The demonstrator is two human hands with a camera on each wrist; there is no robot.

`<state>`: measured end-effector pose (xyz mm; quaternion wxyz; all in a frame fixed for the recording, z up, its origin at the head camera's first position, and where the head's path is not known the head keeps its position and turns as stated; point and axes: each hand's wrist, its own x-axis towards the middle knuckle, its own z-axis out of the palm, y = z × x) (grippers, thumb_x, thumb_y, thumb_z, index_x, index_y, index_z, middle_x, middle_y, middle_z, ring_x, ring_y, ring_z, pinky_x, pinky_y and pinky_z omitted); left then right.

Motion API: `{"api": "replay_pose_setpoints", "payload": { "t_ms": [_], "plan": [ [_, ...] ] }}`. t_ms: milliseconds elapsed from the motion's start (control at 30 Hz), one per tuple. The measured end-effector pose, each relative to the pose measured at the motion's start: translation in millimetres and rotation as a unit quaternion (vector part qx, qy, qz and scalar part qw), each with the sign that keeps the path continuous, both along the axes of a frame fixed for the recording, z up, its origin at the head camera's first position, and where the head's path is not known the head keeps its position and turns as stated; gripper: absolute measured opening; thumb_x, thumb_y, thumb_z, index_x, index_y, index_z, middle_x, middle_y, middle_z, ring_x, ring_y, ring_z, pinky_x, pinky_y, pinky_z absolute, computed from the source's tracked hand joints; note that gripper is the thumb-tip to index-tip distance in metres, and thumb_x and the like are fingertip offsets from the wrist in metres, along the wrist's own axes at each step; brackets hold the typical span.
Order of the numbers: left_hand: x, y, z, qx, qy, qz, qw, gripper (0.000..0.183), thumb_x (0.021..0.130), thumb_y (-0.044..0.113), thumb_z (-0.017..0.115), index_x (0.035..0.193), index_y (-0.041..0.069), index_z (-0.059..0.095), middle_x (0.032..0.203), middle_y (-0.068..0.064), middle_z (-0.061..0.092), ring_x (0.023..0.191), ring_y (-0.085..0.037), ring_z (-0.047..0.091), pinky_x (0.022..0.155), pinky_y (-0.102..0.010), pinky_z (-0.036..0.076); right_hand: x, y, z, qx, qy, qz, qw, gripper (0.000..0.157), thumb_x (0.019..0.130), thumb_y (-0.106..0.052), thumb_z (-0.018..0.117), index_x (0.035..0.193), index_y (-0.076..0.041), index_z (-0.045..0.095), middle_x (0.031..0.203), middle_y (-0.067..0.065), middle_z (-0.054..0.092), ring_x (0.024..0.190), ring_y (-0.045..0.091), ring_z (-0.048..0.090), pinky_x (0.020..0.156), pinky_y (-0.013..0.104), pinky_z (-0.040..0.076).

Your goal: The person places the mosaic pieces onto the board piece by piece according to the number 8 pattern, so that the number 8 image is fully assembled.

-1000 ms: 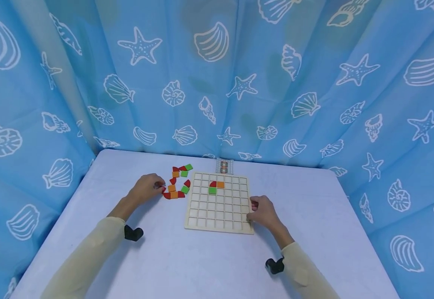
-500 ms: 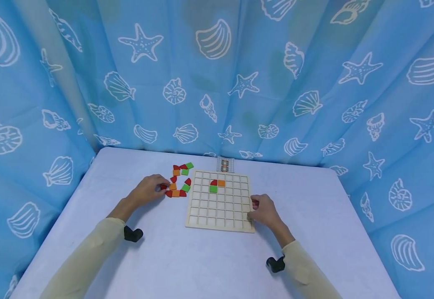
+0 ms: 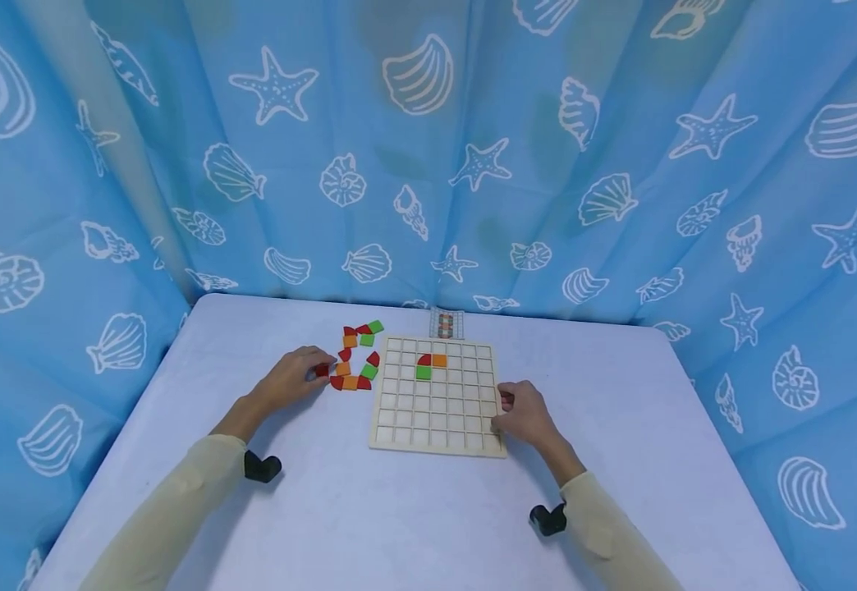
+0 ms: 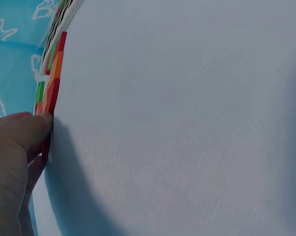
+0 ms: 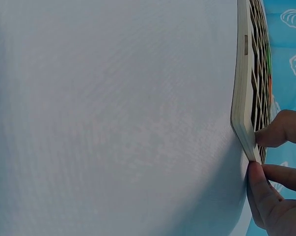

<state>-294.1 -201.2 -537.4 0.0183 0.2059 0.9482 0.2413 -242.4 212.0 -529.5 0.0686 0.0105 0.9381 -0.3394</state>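
In the head view a wooden grid board (image 3: 437,413) lies on the table. A red quarter-round tile (image 3: 424,359), an orange square tile (image 3: 439,360) and a green square tile (image 3: 423,373) sit together in its upper cells. My left hand (image 3: 291,379) is left of a loose group of tiles and pinches a red tile (image 4: 46,145) between thumb and fingers. That tile stands on edge in the left wrist view; its full shape is partly hidden. My right hand (image 3: 524,412) grips the board's right edge, thumb on top (image 5: 273,132) and fingers at the side and below.
Several loose red, orange and green tiles, such as an orange tile (image 3: 350,382), lie between my left hand and the board. A patterned card (image 3: 446,323) is behind the board. The white-covered table (image 3: 399,517) ends at a blue shell-print curtain (image 3: 266,205).
My left fingers have come in on the red tile, which now shows more clearly between them. My right hand stays at the board's edge. The head view has shifted slightly.
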Motion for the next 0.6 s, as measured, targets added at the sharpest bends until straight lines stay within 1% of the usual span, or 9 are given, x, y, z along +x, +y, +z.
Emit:
{"api": "replay_pose_setpoints", "payload": {
  "t_ms": [167, 333, 467, 600],
  "plan": [
    [-2.4, 3.5, -3.1, 0.002, -0.002, 0.009, 1.0, 0.039, 0.084, 0.015, 0.077, 0.122, 0.009, 0.065, 0.115, -0.009, 0.063, 0.108, -0.026, 0.058, 0.093, -0.043, 0.05, 0.2, -0.9, 0.4, 0.007, -0.009, -0.009, 1.0, 0.067, 0.071, -0.003, 0.079, 0.132, 0.008, 0.053, 0.112, 0.013, 0.055, 0.096, 0.023, 0.053, 0.082, 0.035, 0.05],
    [-4.2, 3.7, -5.4, -0.006, 0.002, 0.019, 0.9998, 0.042, 0.083, 0.015, 0.078, 0.122, 0.008, 0.064, 0.114, -0.009, 0.063, 0.106, -0.025, 0.059, 0.092, -0.042, 0.051, 0.4, -1.6, 0.4, 0.015, -0.008, -0.011, 1.0, 0.068, 0.071, -0.003, 0.079, 0.132, 0.008, 0.053, 0.112, 0.014, 0.053, 0.097, 0.023, 0.051, 0.083, 0.036, 0.049],
    [-4.3, 3.9, -4.5, -0.016, 0.001, 0.027, 0.9995, 0.042, 0.083, 0.015, 0.078, 0.121, 0.007, 0.064, 0.114, -0.01, 0.063, 0.107, -0.026, 0.058, 0.091, -0.042, 0.052, 0.1, -0.8, 0.2, 0.017, -0.006, -0.01, 1.0, 0.067, 0.071, -0.003, 0.079, 0.132, 0.008, 0.054, 0.112, 0.014, 0.053, 0.097, 0.024, 0.051, 0.083, 0.036, 0.049],
    [-4.2, 5.6, -3.0, -0.018, -0.011, 0.045, 0.9988, 0.042, 0.082, 0.014, 0.079, 0.121, 0.006, 0.065, 0.113, -0.011, 0.063, 0.106, -0.027, 0.058, 0.09, -0.043, 0.052, 0.2, -0.5, -0.7, 0.015, -0.006, -0.011, 1.0, 0.067, 0.071, -0.004, 0.079, 0.132, 0.008, 0.053, 0.112, 0.014, 0.053, 0.097, 0.024, 0.051, 0.084, 0.037, 0.049]
  ]
}}
